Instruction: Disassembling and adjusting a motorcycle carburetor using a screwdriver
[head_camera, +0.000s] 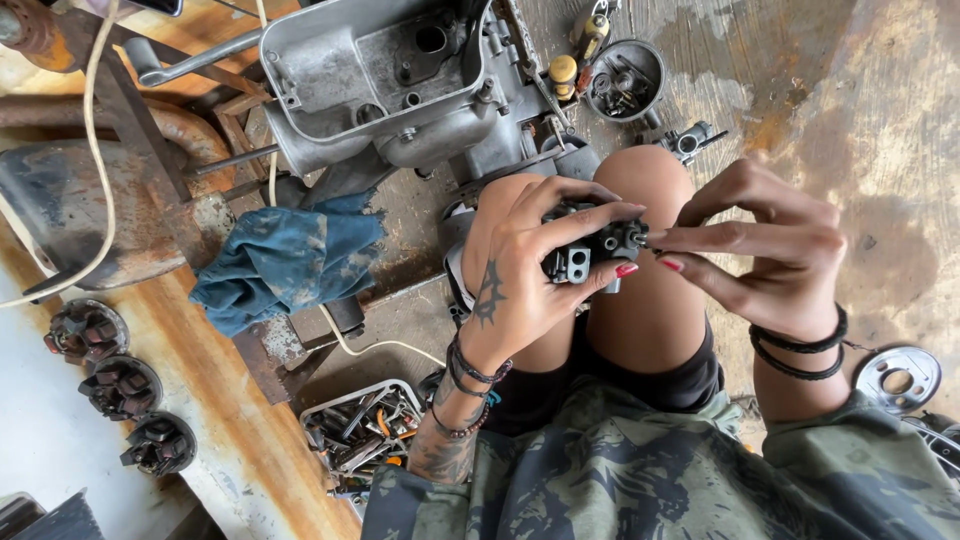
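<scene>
While we crouch over the floor, our left hand (520, 270) wraps a small dark carburetor (590, 250) just above our bare knees, fingers curled round its body and clamped on it. Our right hand (780, 250) comes in from the side, thumb and forefinger pinched together at a small fitting on the end of the carburetor (whether they hold a loose screw or only touch the fitting, we cannot tell). Judging by what lies about, the work looks well into stripping down: a round bowl (625, 80) of small parts sits on the floor ahead, another small casting (690, 140) lies just beside it, and the big grey engine case (400, 80) stands open beyond. A blue rag (285, 260) is draped to the left, a tray of tools (360, 425) rests near our left elbow, and three dark coils (120, 385) line the rusty bench. What remains we can only guess: the body in hand looks mostly whole.
</scene>
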